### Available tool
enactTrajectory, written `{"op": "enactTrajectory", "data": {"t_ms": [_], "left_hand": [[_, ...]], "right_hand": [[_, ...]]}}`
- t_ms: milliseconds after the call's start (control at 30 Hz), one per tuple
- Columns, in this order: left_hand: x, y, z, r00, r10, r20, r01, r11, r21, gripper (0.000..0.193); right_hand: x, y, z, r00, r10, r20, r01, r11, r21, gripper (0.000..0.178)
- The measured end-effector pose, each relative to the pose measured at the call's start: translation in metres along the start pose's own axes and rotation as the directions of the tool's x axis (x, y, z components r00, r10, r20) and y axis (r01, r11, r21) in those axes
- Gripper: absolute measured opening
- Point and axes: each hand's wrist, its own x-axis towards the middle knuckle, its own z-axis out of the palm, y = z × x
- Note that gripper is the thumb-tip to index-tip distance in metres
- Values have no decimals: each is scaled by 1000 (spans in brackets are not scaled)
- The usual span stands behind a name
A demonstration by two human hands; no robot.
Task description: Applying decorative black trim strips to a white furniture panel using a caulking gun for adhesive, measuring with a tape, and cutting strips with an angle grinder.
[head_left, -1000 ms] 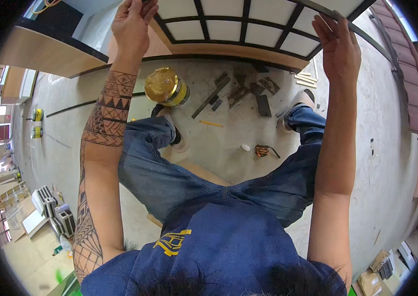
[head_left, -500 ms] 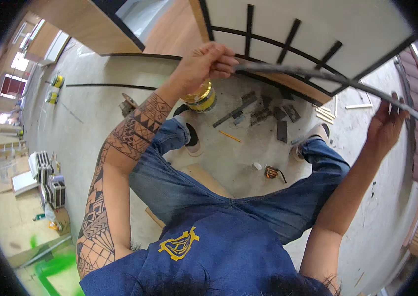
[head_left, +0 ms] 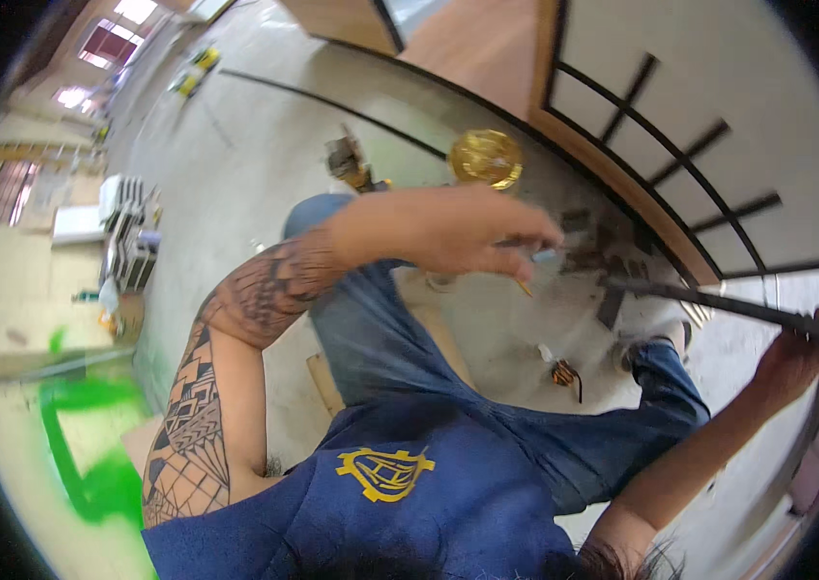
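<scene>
My right hand (head_left: 796,362) is closed round a long dark strip (head_left: 709,302) near its right end. The strip slants across the right side, its left end free above the floor. My left hand (head_left: 472,230), slightly blurred, reaches over the floor with thumb and fingers apart and nothing in them. It is apart from the strip. Beyond both hands, a white panel (head_left: 700,68) bears a curved black strip with several short black bars, framed by wood-coloured and black edging. A yellow pencil (head_left: 526,287) on the floor shows partly below my left fingertips.
A shiny gold-topped can (head_left: 487,158) stands beyond my left hand, with a power tool (head_left: 347,162) left of it. A long black strip (head_left: 332,106) lies on the floor. Dark offcuts (head_left: 613,304) and a tape measure (head_left: 562,373) lie near my right foot. Stacked cases (head_left: 129,232) stand far left.
My left hand has let go of the strip's left end and moved down and right, opening. My right hand has lowered with the strip, and my view has turned.
</scene>
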Motion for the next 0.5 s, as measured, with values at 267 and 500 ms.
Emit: {"op": "enactTrajectory", "data": {"t_ms": [267,500], "left_hand": [[-241,-70,-14,591,-667,-454,348,718,-603,35],[-321,-256,202,477,-839,264,599,91,-795,46]], "right_hand": [[-26,17,83,975,7,221,17,994,-107,71],[-90,33,129,968,145,207,-98,970,-222,63]]}}
